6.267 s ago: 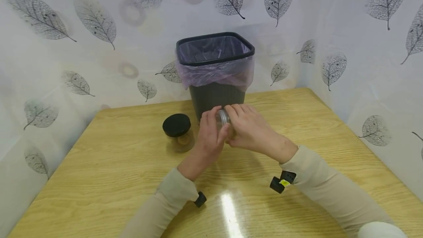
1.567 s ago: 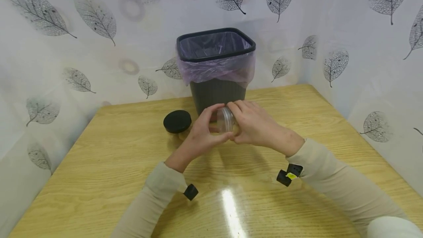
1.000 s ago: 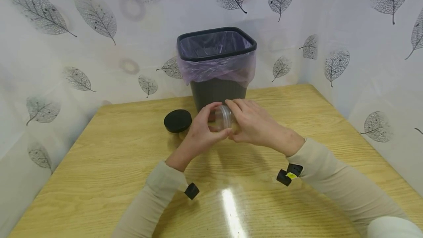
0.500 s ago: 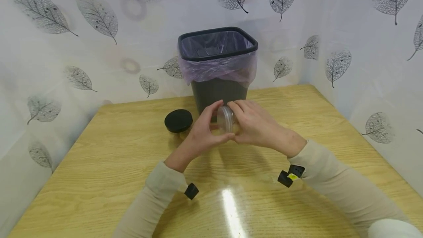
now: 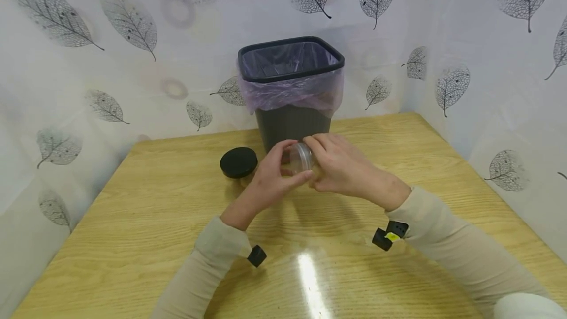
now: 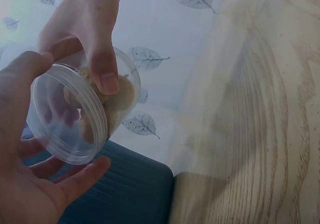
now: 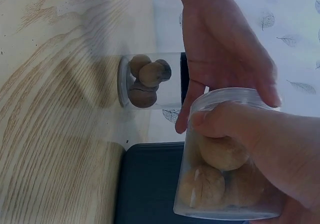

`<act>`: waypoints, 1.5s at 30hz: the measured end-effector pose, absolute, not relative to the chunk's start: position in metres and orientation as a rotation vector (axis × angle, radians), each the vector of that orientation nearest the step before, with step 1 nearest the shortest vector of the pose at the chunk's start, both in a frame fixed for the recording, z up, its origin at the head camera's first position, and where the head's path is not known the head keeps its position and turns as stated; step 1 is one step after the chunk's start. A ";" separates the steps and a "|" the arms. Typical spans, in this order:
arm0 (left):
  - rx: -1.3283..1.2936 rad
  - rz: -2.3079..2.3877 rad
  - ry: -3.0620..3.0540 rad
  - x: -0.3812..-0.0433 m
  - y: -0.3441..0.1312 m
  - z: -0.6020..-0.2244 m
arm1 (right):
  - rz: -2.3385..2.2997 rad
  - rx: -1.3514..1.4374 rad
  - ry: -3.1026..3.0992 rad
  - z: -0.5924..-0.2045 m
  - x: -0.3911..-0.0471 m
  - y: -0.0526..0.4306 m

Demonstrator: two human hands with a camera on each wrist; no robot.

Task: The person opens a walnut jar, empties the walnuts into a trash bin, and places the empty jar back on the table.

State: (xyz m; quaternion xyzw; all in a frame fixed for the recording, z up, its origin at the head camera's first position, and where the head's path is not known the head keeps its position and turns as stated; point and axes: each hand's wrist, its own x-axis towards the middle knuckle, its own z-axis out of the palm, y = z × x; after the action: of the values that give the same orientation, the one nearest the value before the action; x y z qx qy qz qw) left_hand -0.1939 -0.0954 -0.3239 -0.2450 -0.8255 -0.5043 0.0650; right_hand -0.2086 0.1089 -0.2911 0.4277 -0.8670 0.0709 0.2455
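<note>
A clear jar (image 7: 192, 154) with several round tan balls (image 7: 225, 154), perhaps nuts, is held tilted on its side in front of the bin. My right hand (image 5: 343, 166) grips the jar's body, its thumb laid along the wall in the right wrist view. My left hand (image 5: 267, 176) curves its thumb and fingers around the clear ribbed end (image 6: 75, 114). Whether that end is a clear lid or the bare mouth is hard to tell. A second jar (image 7: 170, 94) with similar balls and a black lid (image 5: 238, 162) stands beyond my left hand, partly hidden by it.
A dark bin (image 5: 292, 124) with a purple liner bag (image 5: 290, 95) stands at the back, right behind the held jar. A wooden table (image 5: 146, 210) lies beneath, with a leaf-patterned covering (image 5: 177, 48) around its back and sides.
Since the earliest frame my left hand has spread wider around the ribbed end and its wrist has moved left. Over the last second its thumb and fingers shift slightly; the right hand keeps its grip.
</note>
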 end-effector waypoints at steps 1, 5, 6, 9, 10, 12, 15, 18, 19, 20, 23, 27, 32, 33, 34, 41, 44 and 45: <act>-0.710 -1.524 -2.505 -0.194 -0.095 -0.324 | 0.193 1.169 -2.367 -0.291 -0.208 0.109; -0.722 -1.542 -2.484 -0.195 -0.095 -0.326 | 0.201 1.169 -2.376 -0.291 -0.208 0.109; -0.755 -1.553 -2.464 -0.195 -0.095 -0.326 | 0.205 1.167 -2.381 -0.291 -0.208 0.109; -0.897 -1.539 -2.395 -0.196 -0.095 -0.328 | 0.212 1.159 -2.387 -0.290 -0.209 0.110; -0.951 -1.525 -2.369 -0.197 -0.095 -0.328 | 0.214 1.158 -2.388 -0.290 -0.209 0.110; -1.037 -1.490 -2.332 -0.198 -0.095 -0.329 | 0.220 1.158 -2.389 -0.290 -0.209 0.111; -1.120 -1.446 -2.287 -0.199 -0.096 -0.330 | 0.227 1.164 -2.385 -0.290 -0.209 0.112; -1.120 -1.420 -2.293 -0.199 -0.096 -0.330 | 0.227 1.169 -2.380 -0.289 -0.208 0.112; -1.101 -1.411 -2.306 -0.199 -0.096 -0.330 | 0.226 1.170 -2.378 -0.290 -0.208 0.112; -1.077 -1.409 -2.323 -0.198 -0.096 -0.330 | 0.223 1.170 -2.377 -0.290 -0.208 0.112; -0.987 -1.426 -2.381 -0.198 -0.096 -0.329 | 0.211 1.170 -2.377 -0.290 -0.208 0.112; -0.870 -1.424 -2.443 -0.196 -0.096 -0.327 | 0.191 1.171 -2.380 -0.290 -0.208 0.111; -0.805 -1.394 -2.445 -0.195 -0.096 -0.326 | 0.198 1.178 -2.374 -0.290 -0.209 0.111; -0.810 -1.392 -2.435 -0.195 -0.096 -0.326 | 0.203 1.179 -2.373 -0.290 -0.209 0.111; -0.826 -1.393 -2.422 -0.196 -0.097 -0.326 | 0.204 1.179 -2.372 -0.290 -0.209 0.111; -1.136 -1.264 -2.291 -0.200 -0.098 -0.330 | 0.215 1.184 -2.378 -0.291 -0.209 0.112; -1.156 -1.228 -2.268 -0.200 -0.099 -0.331 | 0.233 1.185 -2.381 -0.291 -0.209 0.112; -1.139 -1.240 -2.274 -0.199 -0.099 -0.331 | 0.235 1.187 -2.380 -0.291 -0.209 0.113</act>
State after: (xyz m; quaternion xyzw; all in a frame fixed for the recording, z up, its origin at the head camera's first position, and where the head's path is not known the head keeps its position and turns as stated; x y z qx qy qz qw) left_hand -0.1994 -0.0988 -0.3315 -0.3977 -0.7939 -0.4331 0.1553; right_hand -0.2092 0.1125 -0.2905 0.4322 -0.8668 0.0857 0.2335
